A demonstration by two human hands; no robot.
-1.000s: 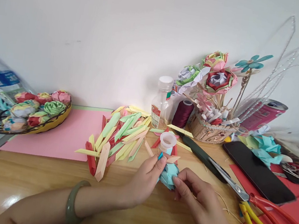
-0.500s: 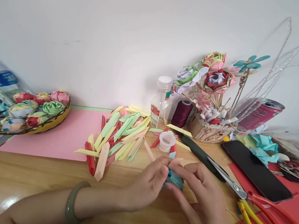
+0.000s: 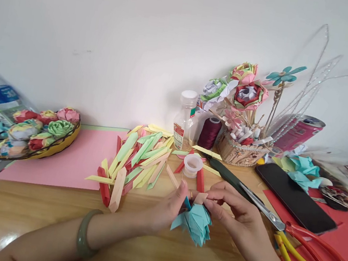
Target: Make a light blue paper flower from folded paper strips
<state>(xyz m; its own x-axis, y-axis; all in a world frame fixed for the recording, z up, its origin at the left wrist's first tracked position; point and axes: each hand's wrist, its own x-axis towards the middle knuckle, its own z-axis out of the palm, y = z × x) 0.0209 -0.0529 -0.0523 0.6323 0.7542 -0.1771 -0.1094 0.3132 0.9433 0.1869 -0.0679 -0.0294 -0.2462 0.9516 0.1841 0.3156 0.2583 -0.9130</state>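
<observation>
A teal folded paper flower [image 3: 195, 222] hangs just above the wooden table [image 3: 34, 210], petals pointing down toward me. My left hand [image 3: 171, 206], with a green bangle on its wrist, pinches the flower's top from the left. My right hand [image 3: 237, 213] is closed on the same top from the right, fingertips meeting the left hand's. A peach paper strip [image 3: 200, 197] sticks out between the fingers. A pile of folded paper strips [image 3: 138, 160] in yellow, green, peach and red lies just beyond my left hand.
A small white cap [image 3: 192, 165] and red strips lie behind my hands. Scissors [image 3: 249, 194] with red and yellow handles stretch to the right, beside a black phone [image 3: 295, 196]. At the back stand a bottle [image 3: 186, 121], a thread spool [image 3: 209, 132], a flower basket [image 3: 241, 151] and a can. A basket of paper roses [image 3: 34, 133] sits left on pink paper [image 3: 71, 159].
Both hands have lifted and turned the teal flower, so its petals now hang down in full view. My right hand moved up over its top. The camera shifted slightly.
</observation>
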